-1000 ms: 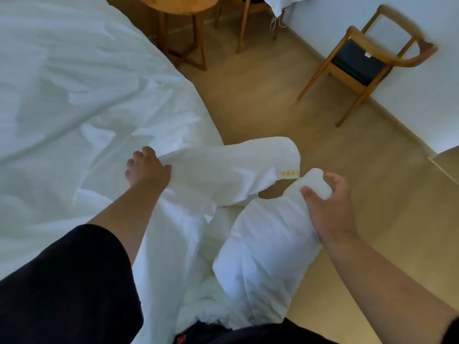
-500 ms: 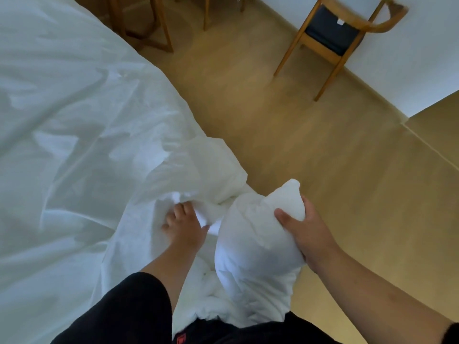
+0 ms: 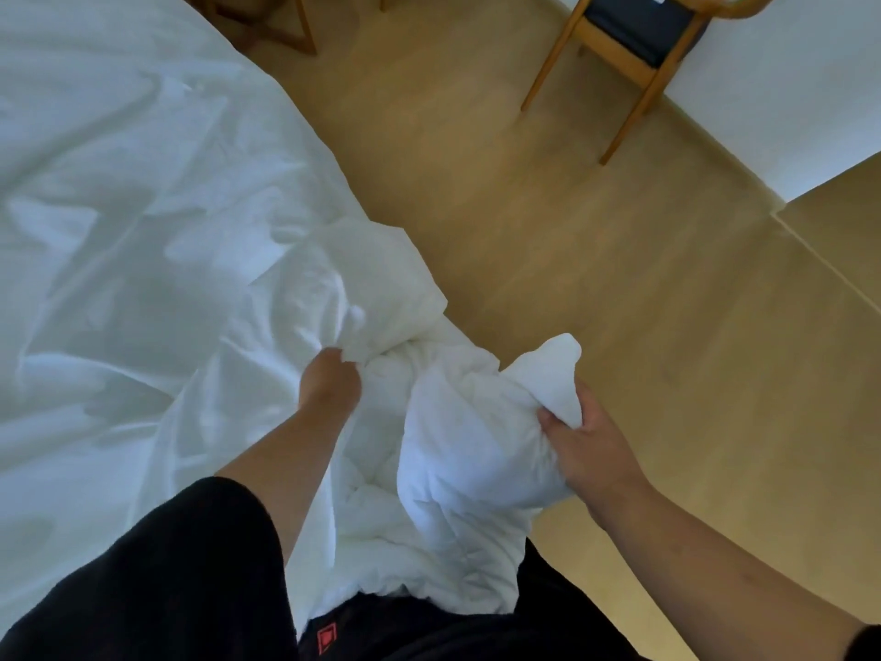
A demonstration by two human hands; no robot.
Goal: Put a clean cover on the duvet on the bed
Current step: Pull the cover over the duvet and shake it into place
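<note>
The person stands at the corner of the bed, where the thin, creased white cover (image 3: 143, 221) spreads over the mattress and its edge curves down to the pale wood-look floor (image 3: 548, 231). The left hand (image 3: 329, 381) is clenched around a bunched fold of the cover right at that edge. The right hand (image 3: 584, 443) is closed on a corner of the duvet (image 3: 467, 450), a puffy, quilted white mass that hangs between the arms against the person's dark clothing. To the right the floor lies open up to a white wall, with a wooden chair (image 3: 634, 35) with a dark seat standing well apart near it.
</note>
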